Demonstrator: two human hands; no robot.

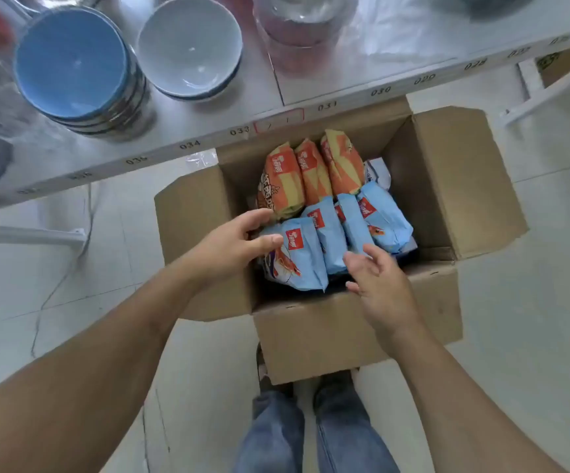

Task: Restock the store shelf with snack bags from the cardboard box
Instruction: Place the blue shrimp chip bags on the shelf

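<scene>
Head view, looking straight down: open cardboard box (447,186) on the pale tiled floor (533,285), flaps folded out, tucked partly under the front edge of the store shelf (208,131).

Box contents: three orange snack bags (311,172) standing upright in the far row; a row of light blue snack bags (355,223) with shrimp print in front of them, packed edge to edge. A white bag (377,170) peeks out at the far right corner, mostly hidden.

Left hand (232,244): reaching into the box from the left wall side. Fingers loosely spread and slightly bent, thumb resting on the face of the nearest blue bag (294,257), fingertips by the lower edge of the leftmost orange bag. Not closed around anything.

Right hand (379,281): over the near edge of the box, fingers relaxed and slightly apart, tips just at the bottom of the middle blue bags. Can't tell whether they touch. Holds nothing.

Shelf surface: stack of blue bowls (72,59), stack of white bowls (191,46) beside it, clear plastic cups (297,32) further right. Numbered labels (239,131) run along the shelf edge.

Person's jeans (311,435) and shoes show below the box.
</scene>
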